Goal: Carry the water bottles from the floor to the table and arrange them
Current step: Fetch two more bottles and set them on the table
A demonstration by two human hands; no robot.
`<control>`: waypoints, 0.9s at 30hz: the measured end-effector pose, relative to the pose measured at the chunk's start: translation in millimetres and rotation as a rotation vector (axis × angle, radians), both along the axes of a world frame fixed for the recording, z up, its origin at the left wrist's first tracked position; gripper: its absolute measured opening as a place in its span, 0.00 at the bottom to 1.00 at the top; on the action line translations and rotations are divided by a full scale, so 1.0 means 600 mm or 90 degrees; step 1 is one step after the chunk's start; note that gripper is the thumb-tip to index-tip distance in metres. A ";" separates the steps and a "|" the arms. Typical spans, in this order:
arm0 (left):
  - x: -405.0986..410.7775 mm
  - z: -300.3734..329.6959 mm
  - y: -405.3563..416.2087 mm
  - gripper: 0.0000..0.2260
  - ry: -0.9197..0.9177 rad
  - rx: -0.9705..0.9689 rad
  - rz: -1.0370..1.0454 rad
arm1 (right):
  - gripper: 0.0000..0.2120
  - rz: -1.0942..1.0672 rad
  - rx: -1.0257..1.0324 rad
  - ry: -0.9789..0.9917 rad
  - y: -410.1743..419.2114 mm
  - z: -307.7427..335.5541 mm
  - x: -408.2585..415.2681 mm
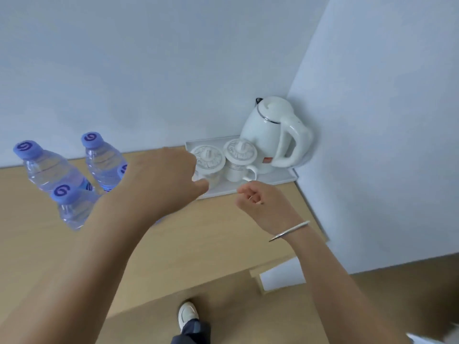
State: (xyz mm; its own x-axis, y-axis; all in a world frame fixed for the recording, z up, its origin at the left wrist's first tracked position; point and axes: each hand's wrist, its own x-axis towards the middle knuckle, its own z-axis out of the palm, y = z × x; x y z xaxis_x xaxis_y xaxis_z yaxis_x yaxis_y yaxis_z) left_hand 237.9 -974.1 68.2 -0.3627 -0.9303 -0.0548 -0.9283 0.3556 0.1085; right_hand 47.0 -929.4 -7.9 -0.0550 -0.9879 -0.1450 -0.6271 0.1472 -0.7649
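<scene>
Wooden table (203,247) already carried four upright bottles (104,165) clustered at its left while your left hand (164,180) and right hand (258,202) hovered curled and empty near the tray (288,178), so you were best advised to square that cluster into rows.

water bottles (74,180) | clear, purple caps | upright, clustered | table (198,244) left
</scene>
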 end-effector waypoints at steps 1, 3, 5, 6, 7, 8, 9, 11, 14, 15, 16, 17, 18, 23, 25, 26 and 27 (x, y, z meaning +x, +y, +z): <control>-0.022 0.000 0.013 0.14 -0.006 0.020 -0.040 | 0.06 -0.030 -0.008 -0.004 0.025 0.002 -0.027; -0.075 -0.006 0.052 0.16 -0.038 0.080 -0.118 | 0.05 -0.082 -0.027 0.003 0.080 0.008 -0.075; -0.134 -0.015 0.100 0.17 -0.063 0.127 -0.182 | 0.05 -0.127 -0.036 0.007 0.147 0.013 -0.119; -0.164 -0.020 0.125 0.18 -0.070 0.138 -0.209 | 0.04 -0.143 -0.032 0.013 0.183 0.015 -0.140; -0.195 -0.024 0.151 0.18 -0.077 0.144 -0.237 | 0.04 -0.157 -0.024 0.022 0.222 0.016 -0.162; -0.226 -0.029 0.178 0.18 -0.080 0.147 -0.265 | 0.04 -0.170 -0.014 0.033 0.261 0.017 -0.183; -0.256 -0.034 0.205 0.18 -0.082 0.147 -0.295 | 0.04 -0.187 -0.004 0.042 0.301 0.018 -0.206; -0.315 -0.044 0.260 0.18 -0.087 0.139 -0.351 | 0.08 -0.239 0.013 0.068 0.380 0.021 -0.254; -0.394 -0.055 0.334 0.18 -0.091 0.114 -0.409 | 0.12 -0.356 0.020 0.136 0.498 0.025 -0.325; -0.419 -0.056 0.355 0.17 -0.089 0.107 -0.426 | 0.12 -0.394 0.020 0.148 0.535 0.027 -0.347; -0.442 -0.057 0.374 0.17 -0.085 0.102 -0.441 | 0.12 -0.424 0.023 0.156 0.570 0.029 -0.367; -0.463 -0.057 0.391 0.17 -0.081 0.103 -0.455 | 0.11 -0.446 0.031 0.162 0.601 0.030 -0.384; -0.483 -0.058 0.409 0.17 -0.079 0.109 -0.469 | 0.12 -0.467 0.042 0.168 0.631 0.031 -0.401; -0.588 -0.064 0.472 0.17 -0.107 0.106 -0.545 | 0.12 -0.557 0.051 0.178 0.739 0.027 -0.465; -0.631 -0.067 0.484 0.17 -0.111 0.101 -0.571 | 0.11 -0.585 0.043 0.176 0.763 0.023 -0.488; -0.652 -0.067 0.488 0.17 -0.112 0.100 -0.582 | 0.11 -0.596 0.043 0.178 0.771 0.021 -0.500; -0.673 -0.068 0.491 0.17 -0.113 0.101 -0.592 | 0.11 -0.607 0.046 0.178 0.777 0.019 -0.513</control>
State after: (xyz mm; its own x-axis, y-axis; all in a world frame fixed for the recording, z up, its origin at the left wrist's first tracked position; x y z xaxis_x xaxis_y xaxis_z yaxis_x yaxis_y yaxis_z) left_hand -166.1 -679.5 27.3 -0.9263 -0.2517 -0.2803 -0.2898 0.9514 0.1036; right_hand -261.1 -463.4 3.5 -0.8625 -0.5021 -0.0633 -0.3788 0.7235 -0.5771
